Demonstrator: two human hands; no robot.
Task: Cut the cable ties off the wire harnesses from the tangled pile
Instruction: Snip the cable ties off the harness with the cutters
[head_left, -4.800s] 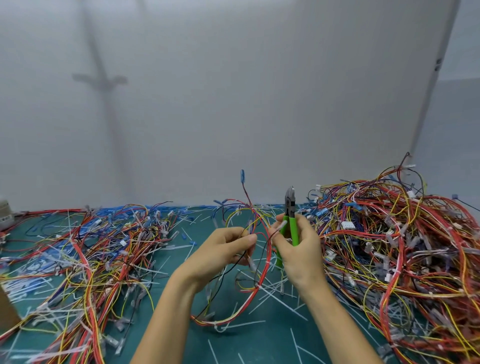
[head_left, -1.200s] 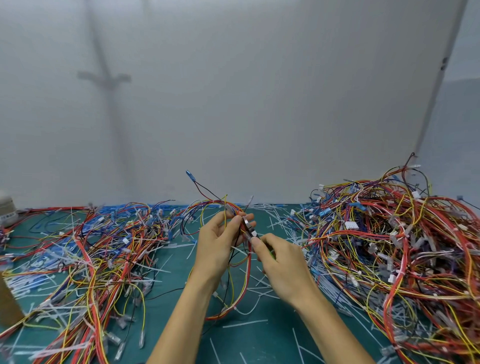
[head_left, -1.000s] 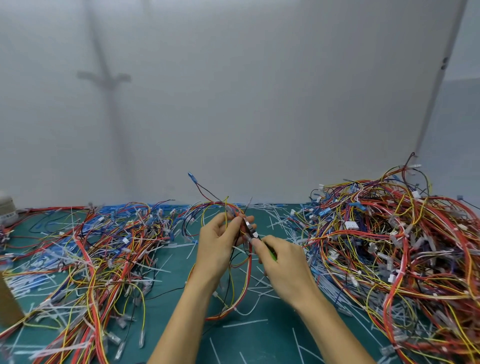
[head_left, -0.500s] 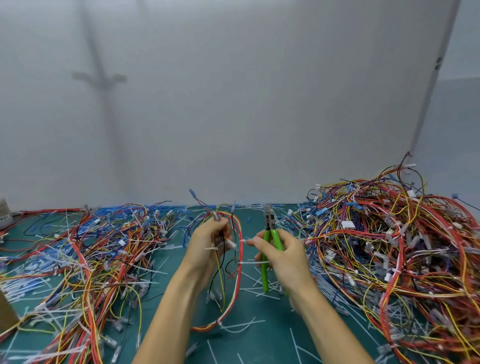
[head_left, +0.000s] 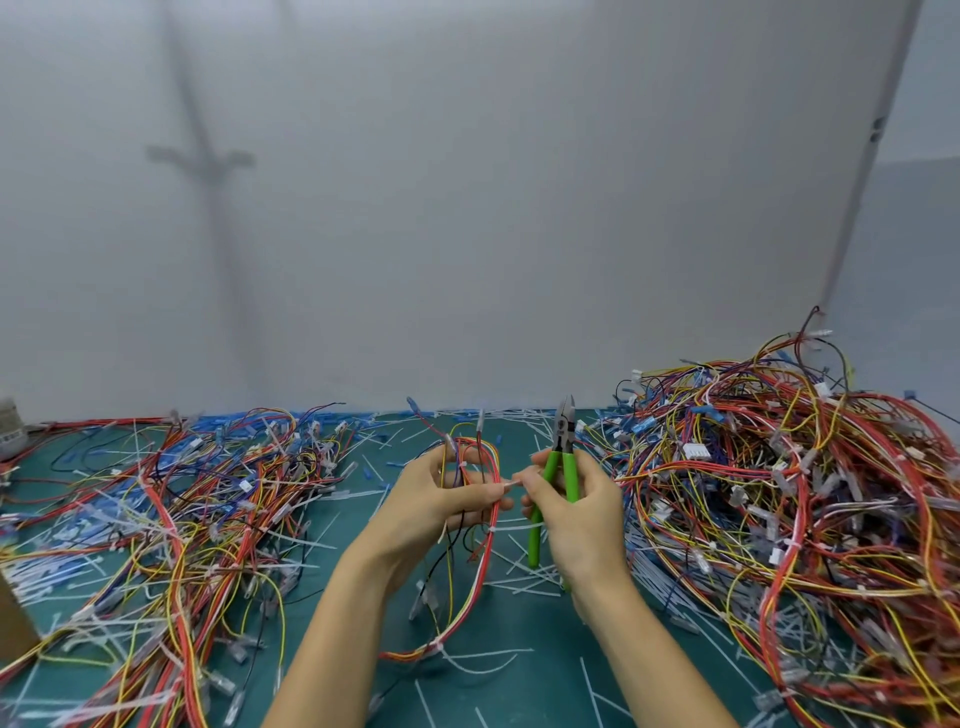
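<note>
While both hands are raised over the green mat, the left hand grasps a looped wire harness of red, yellow and black leads. Its fingers are curled round the upper part of the loop, and the lower bend reaches the mat between the forearms. The right hand is clenched round the green handles of the cutters, which are held nose up, just right of the harness and not touching it. The blades are too small to show whether they are parted. The right thumb and forefinger also pinch the end of a pale cable tie, which bridges the gap to the left fingertips. Those fingers hide whether the tie is fastened round the leads or severed. The tangled pile lies to the right, close beside the right wrist, and is cut off by the right and bottom edges. A flatter spread of harnesses covers the left side of the mat and is cut off at the left and bottom. Loose white tie offcuts lie scattered on the mat beneath and beyond the hands. A grey object and a brown box corner at the left edge are only partly in frame and cannot be identified.
</note>
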